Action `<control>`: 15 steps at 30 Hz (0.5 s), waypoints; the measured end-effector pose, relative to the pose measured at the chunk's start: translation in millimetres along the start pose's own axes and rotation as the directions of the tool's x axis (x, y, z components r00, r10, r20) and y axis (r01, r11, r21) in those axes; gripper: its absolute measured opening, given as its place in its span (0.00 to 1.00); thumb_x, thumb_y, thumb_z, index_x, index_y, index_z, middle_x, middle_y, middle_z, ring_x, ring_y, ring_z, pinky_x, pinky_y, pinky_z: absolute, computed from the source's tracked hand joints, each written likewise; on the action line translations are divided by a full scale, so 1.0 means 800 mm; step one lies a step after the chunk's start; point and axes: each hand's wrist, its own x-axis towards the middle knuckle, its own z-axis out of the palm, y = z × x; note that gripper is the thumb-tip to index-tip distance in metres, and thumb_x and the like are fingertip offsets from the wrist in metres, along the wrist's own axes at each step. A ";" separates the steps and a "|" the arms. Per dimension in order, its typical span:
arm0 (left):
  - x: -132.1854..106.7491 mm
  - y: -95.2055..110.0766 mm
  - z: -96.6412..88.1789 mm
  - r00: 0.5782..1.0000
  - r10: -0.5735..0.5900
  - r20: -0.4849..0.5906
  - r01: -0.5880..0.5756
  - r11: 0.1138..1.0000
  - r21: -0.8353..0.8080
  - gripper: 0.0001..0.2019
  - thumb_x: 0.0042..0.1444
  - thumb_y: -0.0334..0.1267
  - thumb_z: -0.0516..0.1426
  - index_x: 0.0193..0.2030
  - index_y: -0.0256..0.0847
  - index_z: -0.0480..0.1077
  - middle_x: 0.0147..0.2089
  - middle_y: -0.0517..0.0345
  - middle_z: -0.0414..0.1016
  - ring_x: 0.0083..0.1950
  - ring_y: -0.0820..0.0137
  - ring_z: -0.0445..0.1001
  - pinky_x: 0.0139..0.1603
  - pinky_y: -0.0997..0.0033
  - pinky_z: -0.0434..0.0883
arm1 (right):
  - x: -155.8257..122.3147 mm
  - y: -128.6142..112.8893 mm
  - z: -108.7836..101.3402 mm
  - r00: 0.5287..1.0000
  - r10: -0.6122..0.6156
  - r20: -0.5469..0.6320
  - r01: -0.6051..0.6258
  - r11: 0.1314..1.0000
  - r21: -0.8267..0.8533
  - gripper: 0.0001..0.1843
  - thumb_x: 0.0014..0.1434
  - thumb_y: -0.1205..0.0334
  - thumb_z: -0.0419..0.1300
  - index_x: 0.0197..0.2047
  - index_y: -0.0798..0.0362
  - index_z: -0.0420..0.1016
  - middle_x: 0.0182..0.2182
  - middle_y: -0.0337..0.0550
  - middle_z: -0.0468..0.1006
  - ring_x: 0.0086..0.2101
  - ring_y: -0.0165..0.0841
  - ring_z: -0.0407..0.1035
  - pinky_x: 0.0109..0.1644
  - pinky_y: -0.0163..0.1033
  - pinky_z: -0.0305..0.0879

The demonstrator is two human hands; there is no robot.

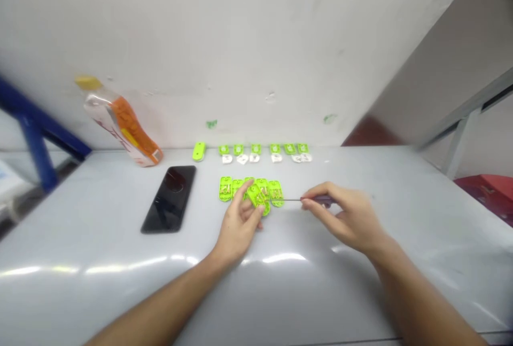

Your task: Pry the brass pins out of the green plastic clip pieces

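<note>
Between the thumb and fingers of my left hand is a green plastic housing, tilted up with small metal-coloured parts inside. My right hand grips a screwdriver by its dark handle. The thin shaft points left, its tip at or close to the held housing; exact contact is too small to make out. Just behind my left hand, several similar open green housings lie in a row, among them one at the left end and one at the right end.
Along the wall stand several small green pieces with white pieces before them. A closed green case is left of these. A black phone lies on the grey table; a bottle with a yellow cap leans at the back left.
</note>
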 end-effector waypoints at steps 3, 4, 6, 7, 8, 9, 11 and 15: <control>0.002 -0.001 0.000 0.999 -0.027 0.023 0.028 0.999 -0.036 0.34 0.55 0.41 0.58 0.65 0.44 0.49 0.32 0.60 0.66 0.33 0.72 0.70 0.32 0.73 0.69 | 0.000 -0.001 -0.004 1.000 -0.005 -0.019 0.006 0.999 0.037 0.04 0.59 0.62 0.56 0.33 0.50 0.71 0.25 0.38 0.78 0.24 0.28 0.73 0.26 0.31 0.67; 0.002 -0.001 0.000 0.999 -0.035 0.029 0.037 0.998 -0.049 0.35 0.54 0.40 0.58 0.66 0.44 0.48 0.35 0.58 0.67 0.34 0.71 0.70 0.32 0.73 0.69 | 0.000 -0.001 -0.005 1.000 -0.005 -0.002 0.005 0.999 0.048 0.04 0.59 0.62 0.56 0.33 0.50 0.71 0.25 0.38 0.78 0.24 0.28 0.73 0.26 0.31 0.67; 0.003 -0.001 0.001 0.998 -0.043 0.035 0.045 0.997 -0.066 0.36 0.53 0.40 0.59 0.66 0.44 0.47 0.38 0.55 0.70 0.35 0.71 0.71 0.32 0.72 0.70 | 0.000 -0.002 -0.004 0.999 -0.001 0.046 -0.002 0.998 0.065 0.04 0.60 0.62 0.56 0.34 0.51 0.71 0.26 0.39 0.78 0.25 0.29 0.73 0.24 0.31 0.66; 0.003 -0.002 0.001 0.999 -0.041 0.036 0.044 0.997 -0.071 0.36 0.53 0.40 0.59 0.66 0.44 0.47 0.39 0.55 0.70 0.35 0.71 0.71 0.31 0.73 0.70 | -0.001 -0.002 -0.003 0.998 0.000 0.065 -0.005 0.997 0.071 0.04 0.60 0.62 0.56 0.34 0.51 0.71 0.26 0.39 0.78 0.25 0.29 0.72 0.24 0.31 0.65; 0.003 -0.002 0.001 0.999 -0.037 0.036 0.039 0.996 -0.075 0.36 0.53 0.40 0.60 0.66 0.44 0.48 0.39 0.54 0.70 0.34 0.71 0.71 0.31 0.73 0.70 | -0.001 -0.001 -0.003 0.997 0.002 0.079 -0.008 0.997 0.074 0.04 0.60 0.62 0.55 0.34 0.51 0.71 0.26 0.40 0.78 0.25 0.29 0.72 0.24 0.31 0.65; 0.003 -0.002 0.001 0.999 -0.031 0.037 0.034 0.996 -0.077 0.36 0.52 0.40 0.60 0.65 0.44 0.48 0.40 0.54 0.71 0.34 0.71 0.71 0.31 0.73 0.69 | -0.001 -0.001 -0.002 0.996 0.002 0.087 -0.008 0.997 0.076 0.04 0.60 0.62 0.55 0.35 0.51 0.70 0.26 0.40 0.78 0.25 0.29 0.72 0.24 0.31 0.65; 0.003 -0.003 0.001 0.999 -0.025 0.038 0.028 0.997 -0.078 0.36 0.52 0.40 0.60 0.65 0.44 0.49 0.39 0.54 0.71 0.34 0.71 0.72 0.30 0.73 0.69 | -0.001 -0.001 -0.001 0.996 0.003 0.095 -0.011 0.997 0.076 0.04 0.60 0.62 0.55 0.35 0.51 0.70 0.27 0.40 0.78 0.25 0.29 0.72 0.25 0.31 0.66; 0.002 -0.003 0.002 0.998 -0.030 0.048 0.033 0.997 -0.067 0.35 0.53 0.39 0.59 0.66 0.44 0.48 0.38 0.55 0.70 0.34 0.71 0.71 0.30 0.73 0.69 | -0.001 -0.002 -0.002 0.992 0.007 0.129 -0.016 0.998 0.069 0.04 0.60 0.62 0.55 0.36 0.51 0.70 0.27 0.39 0.78 0.27 0.29 0.72 0.27 0.32 0.67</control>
